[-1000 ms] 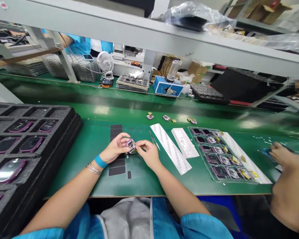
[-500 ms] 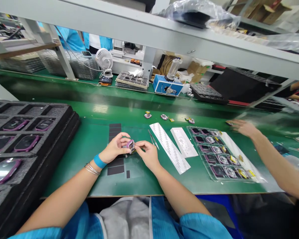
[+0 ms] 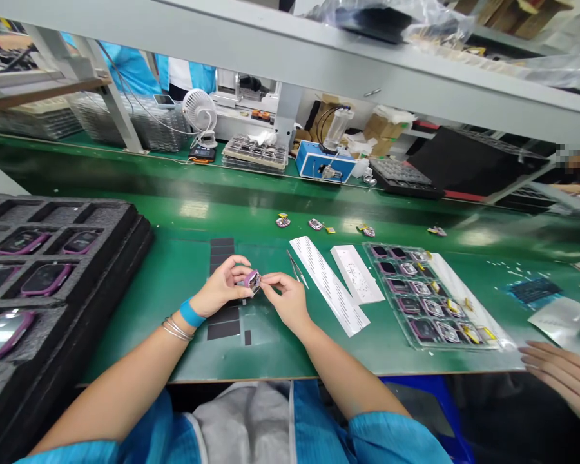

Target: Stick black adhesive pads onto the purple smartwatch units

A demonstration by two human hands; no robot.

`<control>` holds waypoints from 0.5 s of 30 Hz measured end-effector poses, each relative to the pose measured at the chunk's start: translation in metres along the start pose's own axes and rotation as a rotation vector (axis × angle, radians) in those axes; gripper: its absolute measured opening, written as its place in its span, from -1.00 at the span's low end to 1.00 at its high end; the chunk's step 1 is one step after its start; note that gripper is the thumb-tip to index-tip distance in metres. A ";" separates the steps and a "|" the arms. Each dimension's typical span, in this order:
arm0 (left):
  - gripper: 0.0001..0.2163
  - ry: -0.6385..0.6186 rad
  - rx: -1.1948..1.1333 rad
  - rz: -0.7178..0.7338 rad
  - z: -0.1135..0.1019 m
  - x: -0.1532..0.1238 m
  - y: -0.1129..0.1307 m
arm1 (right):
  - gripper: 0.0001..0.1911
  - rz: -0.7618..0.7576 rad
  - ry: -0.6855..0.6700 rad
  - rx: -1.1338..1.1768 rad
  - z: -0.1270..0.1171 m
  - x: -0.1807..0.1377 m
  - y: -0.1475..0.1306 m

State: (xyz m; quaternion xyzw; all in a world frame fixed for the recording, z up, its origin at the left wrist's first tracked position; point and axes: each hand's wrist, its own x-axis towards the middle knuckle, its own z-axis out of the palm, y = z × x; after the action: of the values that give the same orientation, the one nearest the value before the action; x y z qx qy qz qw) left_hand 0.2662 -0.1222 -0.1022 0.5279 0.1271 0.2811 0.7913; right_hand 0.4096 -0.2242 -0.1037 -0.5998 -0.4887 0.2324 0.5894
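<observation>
My left hand point(image 3: 222, 283) grips a small purple smartwatch case point(image 3: 252, 280), its inside with tiny parts turned to the right. At the case's right edge, my right hand point(image 3: 286, 298) has thumb and forefinger pinched together; whatever lies between those fingertips is too small to make out. Beneath the hands lies a strip of dark rectangular stickers point(image 3: 223, 330) on clear film. A pair of tweezers point(image 3: 298, 269) rests just right of my right hand. Beside it are a long printed label sheet point(image 3: 326, 283) and a white block point(image 3: 356, 274) with tiny pieces on top.
A clear tray point(image 3: 410, 303) of watch cases and screens sits to the right. Black foam trays point(image 3: 53, 303) with purple watches fill the left. Several opened watches point(image 3: 283, 221) lie along the green belt. A co-worker's hand point(image 3: 560, 374) is at the right edge; a shelf beam point(image 3: 270, 51) crosses above.
The co-worker's hand has drawn back from the belt toward the table's front edge, leaving a watch part on the belt. My hands stay almost in place, with the case tilted slightly.
</observation>
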 end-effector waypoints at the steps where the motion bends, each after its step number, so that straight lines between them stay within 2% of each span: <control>1: -0.53 0.000 0.005 0.001 -0.001 0.000 0.000 | -0.94 -0.013 -0.001 -0.023 0.000 0.000 0.000; 8: -0.51 0.023 0.019 -0.016 0.002 0.001 -0.003 | -0.89 -0.181 -0.001 -0.192 0.000 -0.003 -0.001; 11: -0.53 0.051 -0.040 -0.019 0.005 0.001 -0.001 | -0.93 -0.057 -0.032 -0.020 0.002 -0.001 0.001; 15: -0.56 0.083 -0.145 -0.027 0.005 0.001 0.006 | -0.63 0.231 -0.197 0.345 0.000 0.006 0.006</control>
State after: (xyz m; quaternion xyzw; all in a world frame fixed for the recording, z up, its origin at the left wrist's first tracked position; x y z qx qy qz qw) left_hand 0.2677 -0.1242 -0.0949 0.4553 0.1463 0.3003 0.8253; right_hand 0.4141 -0.2177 -0.1079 -0.5164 -0.4250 0.4358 0.6023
